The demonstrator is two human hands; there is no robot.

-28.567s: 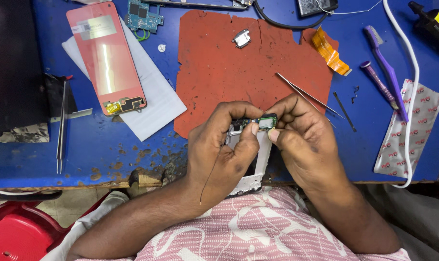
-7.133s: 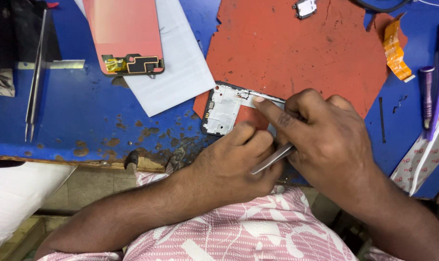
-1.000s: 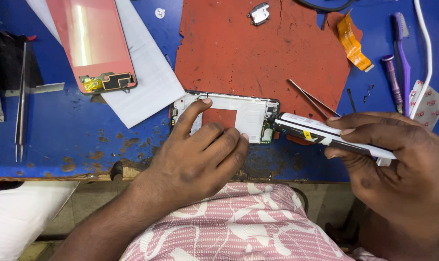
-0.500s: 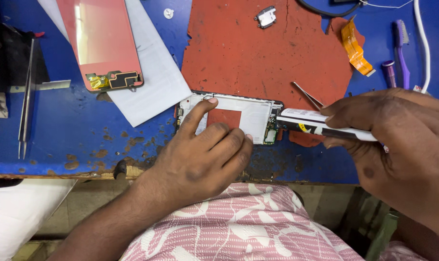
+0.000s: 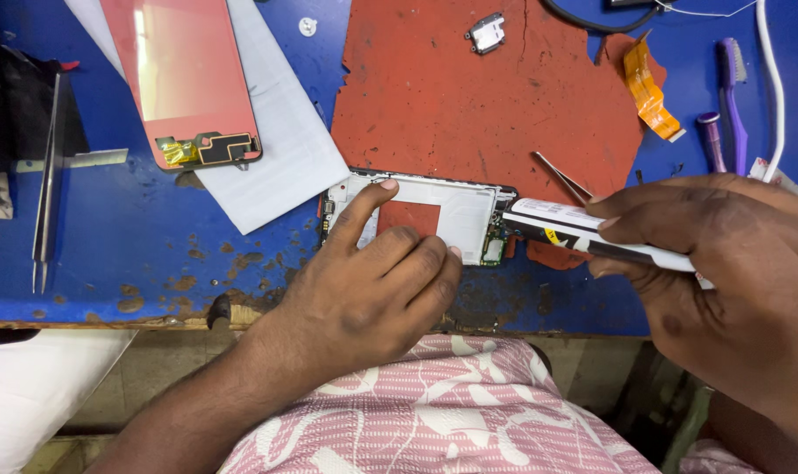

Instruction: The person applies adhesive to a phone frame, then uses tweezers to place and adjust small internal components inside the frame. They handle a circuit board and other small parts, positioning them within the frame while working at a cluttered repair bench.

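- Left hand [image 5: 364, 290] lay flat, fingers spread, pressing down the white rectangular phone mid-frame with an open cut-out [image 5: 416, 215]; index fingertip sat on its top edge.
- Frame lay at the near edge of the torn red rubber mat [image 5: 487, 96], half over the blue worn bench top [image 5: 109, 254]; small green circuit board [image 5: 494, 248] at its 3 o'clock end.
- Right hand [image 5: 724, 263] was closed around a slim white-and-black flat battery pack [image 5: 583, 233], thumb and fingers pinching its long sides, tip touching the frame's 3 o'clock end.
- Judgement: frame looked light, thin and easy to bend, so hold by the rails, not the board. Pack looked stiff but puncture-prone and smooth; grip the edges, no bending.
- Thin metal tweezers [image 5: 561, 178] at 1 o'clock of the frame, on the mat.
- Pink phone back panel with flex [image 5: 184, 79] on white paper sheet [image 5: 280, 149], 10 o'clock.
- Purple toothbrush [image 5: 734, 96] and orange flex strip [image 5: 649, 88] at 2 o'clock.
- Long steel tweezers [image 5: 43, 193] at 9 o'clock, well apart.
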